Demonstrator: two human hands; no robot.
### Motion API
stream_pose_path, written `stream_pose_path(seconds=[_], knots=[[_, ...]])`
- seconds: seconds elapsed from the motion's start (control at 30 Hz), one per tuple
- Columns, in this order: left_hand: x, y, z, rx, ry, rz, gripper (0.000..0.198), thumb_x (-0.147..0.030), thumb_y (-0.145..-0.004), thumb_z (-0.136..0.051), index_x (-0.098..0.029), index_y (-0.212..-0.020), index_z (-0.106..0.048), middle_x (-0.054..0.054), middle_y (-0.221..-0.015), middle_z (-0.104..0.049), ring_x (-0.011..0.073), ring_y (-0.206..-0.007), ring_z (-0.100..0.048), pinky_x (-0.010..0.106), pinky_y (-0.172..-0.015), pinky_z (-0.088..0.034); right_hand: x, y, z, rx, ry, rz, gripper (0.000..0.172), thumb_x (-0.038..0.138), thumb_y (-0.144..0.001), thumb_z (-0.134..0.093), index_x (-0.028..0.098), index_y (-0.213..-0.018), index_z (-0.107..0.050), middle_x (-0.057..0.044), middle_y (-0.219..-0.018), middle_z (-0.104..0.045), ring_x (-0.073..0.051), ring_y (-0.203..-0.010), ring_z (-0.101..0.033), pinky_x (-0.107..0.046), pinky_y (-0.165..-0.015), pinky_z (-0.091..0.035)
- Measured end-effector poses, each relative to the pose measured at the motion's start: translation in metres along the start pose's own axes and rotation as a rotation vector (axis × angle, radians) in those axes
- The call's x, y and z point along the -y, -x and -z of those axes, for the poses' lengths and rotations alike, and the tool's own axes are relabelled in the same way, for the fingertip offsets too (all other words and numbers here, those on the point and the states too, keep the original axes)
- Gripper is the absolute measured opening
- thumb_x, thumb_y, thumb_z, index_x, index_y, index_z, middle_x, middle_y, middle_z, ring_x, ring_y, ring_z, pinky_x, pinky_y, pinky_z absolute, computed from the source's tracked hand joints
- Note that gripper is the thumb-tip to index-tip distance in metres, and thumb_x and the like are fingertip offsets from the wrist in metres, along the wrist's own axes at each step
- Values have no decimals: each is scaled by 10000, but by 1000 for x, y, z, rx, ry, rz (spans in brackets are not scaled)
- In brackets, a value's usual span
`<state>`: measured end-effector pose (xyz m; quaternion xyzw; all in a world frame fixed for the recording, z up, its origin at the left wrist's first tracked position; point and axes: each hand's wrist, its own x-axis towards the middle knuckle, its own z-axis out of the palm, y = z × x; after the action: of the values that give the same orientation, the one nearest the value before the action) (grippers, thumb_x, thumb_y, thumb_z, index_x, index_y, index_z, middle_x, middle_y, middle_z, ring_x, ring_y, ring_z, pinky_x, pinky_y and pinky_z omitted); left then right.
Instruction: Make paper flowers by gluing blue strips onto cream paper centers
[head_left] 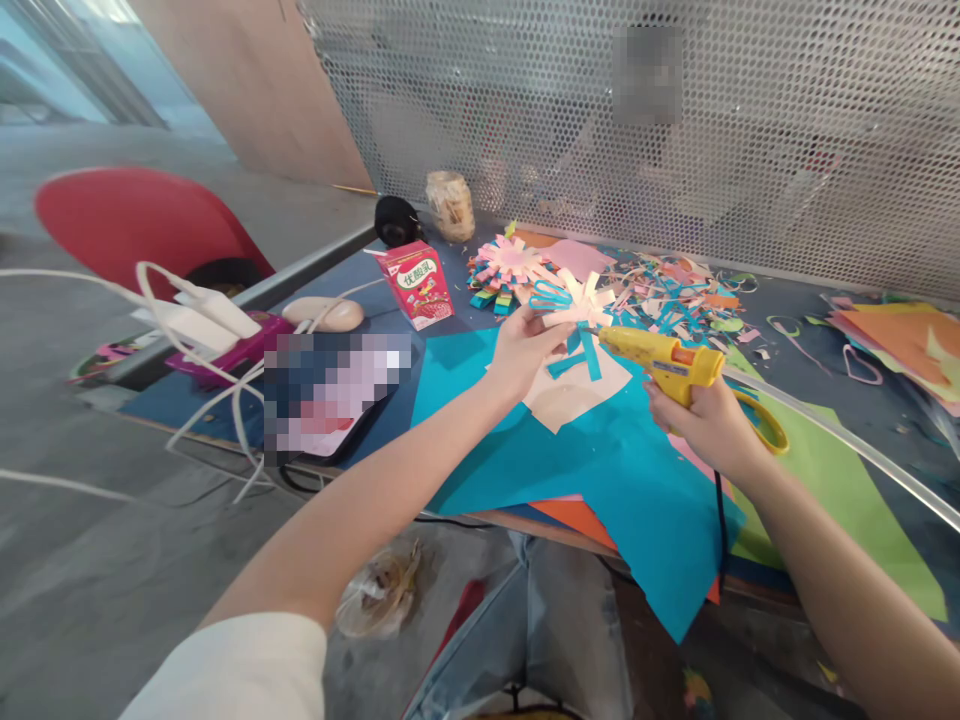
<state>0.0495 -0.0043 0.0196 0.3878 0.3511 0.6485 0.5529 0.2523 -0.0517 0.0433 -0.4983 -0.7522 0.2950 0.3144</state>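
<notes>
My left hand [529, 352] pinches a paper flower [590, 298], with cream strips and blue loops, in a narrow grip between thumb and fingers; the flower is at the far edge of a blue sheet [487, 440], near a cream paper piece [559, 405]. My right hand [701, 420] is wrapped around the handle of a yellow glue gun [660, 360], nozzle directed leftward, its tip just beside the flower's lower blue strips; whether they touch, I cannot tell. Beyond the flower I note a fringed pink rosette [514, 258] and, to its right, paper scraps [675, 295]. A red carton [421, 285] stands left of the rosette.
</notes>
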Motion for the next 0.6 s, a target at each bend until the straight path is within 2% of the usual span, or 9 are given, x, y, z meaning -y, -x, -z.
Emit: stream_pose_path(seconds=[0.23,0.43,0.53,0.6], knots=[[0,0,2,-14,-14,13,210,-127,-625,-690,-192,-792,-581,-36,-652,-620,68,-539,-526,213,-538,-417,-6,-1,0,-18,-31,-29,194,398,-793,-541,214,-791,-477,40,-512,-456,-119,-438,-441,-276,-439,-367],[2,-3,3,-10,47,-4,286,-155,-551,-732,-182,-792,-581,-26,-725,-639,81,-595,-565,220,-542,-440,1,-6,1,20,-290,-102,291,478,-774,-566,191,-823,-547,32,-529,-487,-107,-428,-459,-256,-411,-387],[3,-4,5,-28,65,-10,298,-168,-540,-748,-182,-784,-577,-35,-683,-618,80,-589,-564,219,-535,-445,1,-10,4,-48,-355,-121,337,508,-722,-604,185,-806,-561,-1,-594,-561,-124,-492,-521,-257,-451,-422],[2,-4,6,-48,85,-11,299,-163,-543,-755,-181,-780,-574,-36,-679,-616,77,-590,-565,219,-535,-452,-6,-13,7,-117,-311,-145,334,513,-703,-609,186,-723,-545,2,-580,-550,-112,-487,-497,-246,-456,-397]])
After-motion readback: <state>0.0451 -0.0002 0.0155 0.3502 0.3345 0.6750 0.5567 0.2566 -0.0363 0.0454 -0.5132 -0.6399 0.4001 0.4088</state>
